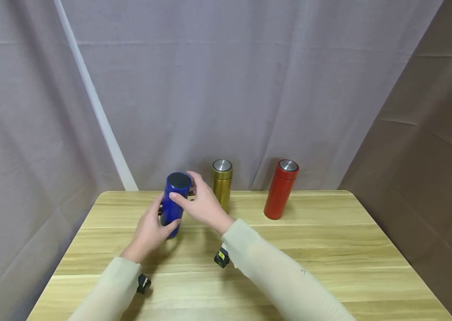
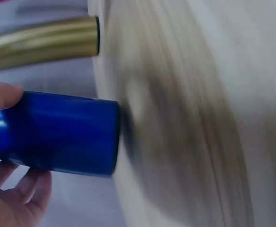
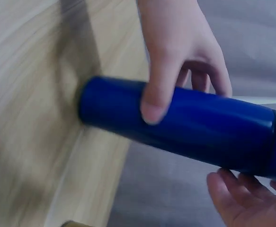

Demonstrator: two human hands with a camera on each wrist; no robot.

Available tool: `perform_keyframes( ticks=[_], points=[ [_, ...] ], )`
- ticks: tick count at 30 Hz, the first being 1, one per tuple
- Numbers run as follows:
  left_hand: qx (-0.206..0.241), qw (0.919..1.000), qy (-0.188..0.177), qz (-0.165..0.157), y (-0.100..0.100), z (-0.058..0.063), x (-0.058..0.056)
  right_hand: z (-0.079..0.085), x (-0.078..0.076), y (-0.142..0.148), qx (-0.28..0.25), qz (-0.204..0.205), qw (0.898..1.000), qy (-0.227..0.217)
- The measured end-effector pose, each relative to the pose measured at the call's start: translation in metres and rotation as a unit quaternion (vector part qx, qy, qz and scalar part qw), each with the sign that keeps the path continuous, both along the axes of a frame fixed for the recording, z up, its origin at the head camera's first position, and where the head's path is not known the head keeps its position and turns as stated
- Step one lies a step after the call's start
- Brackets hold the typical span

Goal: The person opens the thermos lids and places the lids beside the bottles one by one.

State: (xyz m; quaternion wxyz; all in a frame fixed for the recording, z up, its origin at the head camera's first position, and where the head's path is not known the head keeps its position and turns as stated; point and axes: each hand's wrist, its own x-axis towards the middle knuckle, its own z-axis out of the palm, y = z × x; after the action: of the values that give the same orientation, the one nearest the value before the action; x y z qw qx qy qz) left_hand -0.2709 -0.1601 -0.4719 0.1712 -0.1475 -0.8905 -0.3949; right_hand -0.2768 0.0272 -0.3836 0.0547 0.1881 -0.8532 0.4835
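A blue thermos bottle (image 1: 172,214) with a dark top stands roughly upright at the left of the table, its base close over the wood. My left hand (image 1: 150,229) grips its lower body, the thumb in front and the other fingers round the far side. Higher up, my right hand (image 1: 203,203) holds the bottle near its cap, with the thumb across the front. In the right wrist view the right fingers (image 3: 235,194) curl against the upper part of the bottle. The left wrist view shows the bottle's base (image 2: 93,137) beside the tabletop.
A gold thermos bottle (image 1: 222,178) stands just behind my right hand, partly covered by it. Farther right is a red thermos bottle (image 1: 281,189). Both stand near the back of the wooden table (image 1: 314,249), in front of a grey curtain (image 1: 226,98).
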Motion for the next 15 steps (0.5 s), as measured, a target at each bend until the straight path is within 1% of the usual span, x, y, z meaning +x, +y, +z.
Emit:
perform_keyframes(
  ticks=[3,5,10,12,15],
  points=[
    [-0.031,0.9992,0.016,-0.016,0.002,0.007,0.015,0.006,0.011,0.012,0.012,0.005,1.000,0.000],
    [-0.049,0.9982,0.018,-0.029,0.005,0.013,0.025,0.009,0.018,0.021,0.014,0.008,1.000,-0.002],
    [-0.076,0.9950,0.002,-0.064,0.019,0.028,0.049,0.011,0.036,0.049,0.008,0.013,1.000,-0.007],
    [-0.089,0.9931,-0.001,-0.077,0.025,0.032,0.058,0.010,0.044,0.060,0.008,0.011,1.000,-0.007],
    [-0.107,0.9906,0.004,-0.086,0.035,0.035,0.068,0.006,0.054,0.074,-0.007,0.010,1.000,-0.012]
  ],
)
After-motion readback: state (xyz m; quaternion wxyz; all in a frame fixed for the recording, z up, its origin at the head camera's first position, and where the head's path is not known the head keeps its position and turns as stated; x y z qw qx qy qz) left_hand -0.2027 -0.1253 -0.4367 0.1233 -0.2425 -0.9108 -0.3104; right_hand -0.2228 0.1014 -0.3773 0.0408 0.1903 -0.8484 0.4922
